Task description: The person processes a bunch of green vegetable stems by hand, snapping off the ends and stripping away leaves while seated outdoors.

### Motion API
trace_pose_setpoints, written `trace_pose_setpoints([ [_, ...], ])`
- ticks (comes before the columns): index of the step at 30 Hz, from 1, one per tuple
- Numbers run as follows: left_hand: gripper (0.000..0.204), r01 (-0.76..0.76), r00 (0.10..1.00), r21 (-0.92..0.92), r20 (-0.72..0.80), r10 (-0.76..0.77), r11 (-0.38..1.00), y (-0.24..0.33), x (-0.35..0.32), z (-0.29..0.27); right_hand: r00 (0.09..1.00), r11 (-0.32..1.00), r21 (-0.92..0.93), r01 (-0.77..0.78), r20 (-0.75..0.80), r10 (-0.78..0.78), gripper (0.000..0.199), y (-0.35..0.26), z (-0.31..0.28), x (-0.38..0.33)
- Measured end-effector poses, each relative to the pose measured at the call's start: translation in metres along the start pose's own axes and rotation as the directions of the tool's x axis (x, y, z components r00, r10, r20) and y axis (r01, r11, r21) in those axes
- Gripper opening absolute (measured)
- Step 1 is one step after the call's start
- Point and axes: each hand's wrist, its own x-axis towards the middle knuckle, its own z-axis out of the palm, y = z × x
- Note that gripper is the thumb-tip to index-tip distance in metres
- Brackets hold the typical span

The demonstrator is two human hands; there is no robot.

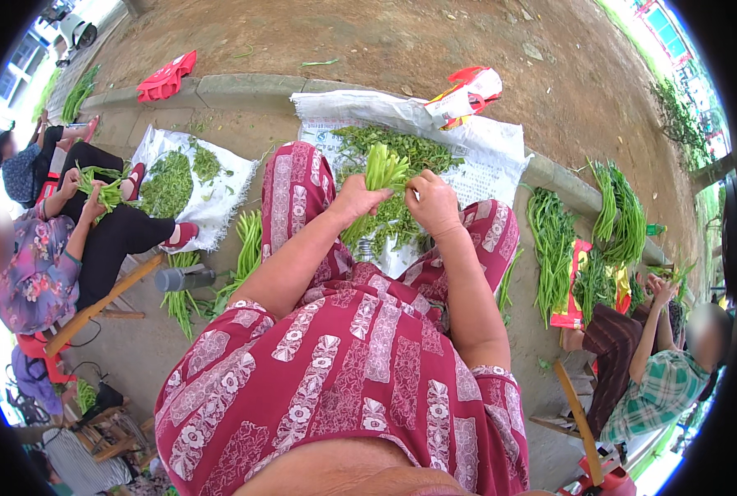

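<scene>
— Head view: what lies on the white sack [492, 153]?
— A heap of green leaves [401, 153]. Above it the left hand [358, 198] grips a bunch of green stems [382, 169]; the right hand [435, 205] pinches the same bunch, over the knees

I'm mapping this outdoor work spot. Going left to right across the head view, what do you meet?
Person in a floral top → white sack with loose greens → left hand → bunch of green stems → right hand → long green stems on the ground → person in a checked shirt.

Bunch of green stalks [384, 168], upright, cut ends up, seemingly bundled, above white sack [492, 140].
</scene>
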Motion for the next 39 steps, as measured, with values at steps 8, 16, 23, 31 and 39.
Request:
trace_pose_setpoints([
  [8,0.011,0.029,0.998,0.01,0.052,-0.03,1.0,-0.001,0.003,0.005,0.983,0.975,0.152,-0.161,-0.065,0.172,0.009,0.004,0.009,0.005],
  [16,0.011,0.046,0.994,-0.246,0.108,-0.02,0.968,0.01,0.006,0.011,0.901,0.843,0.459,-0.281,-0.175,0.396,0.006,0.018,0.017,0.007],
  [23,0.01,0.118,0.984,-0.493,0.177,-0.033,0.862,0.001,-0.003,-0.016,0.628,0.349,0.924,-0.156,-0.18,0.757,0.014,0.083,-0.026,0.023],
  [31,0.015,0.048,0.996,-0.65,0.087,0.012,0.758,0.007,0.006,-0.013,0.833,0.798,0.445,-0.407,-0.178,0.524,0.012,0.049,-0.002,0.013],
  [39,0.016,0.046,0.997,-0.657,0.077,0.006,0.752,-0.003,0.015,-0.013,0.922,0.795,0.552,-0.249,-0.115,0.369,0.01,0.002,0.004,0.004],
])
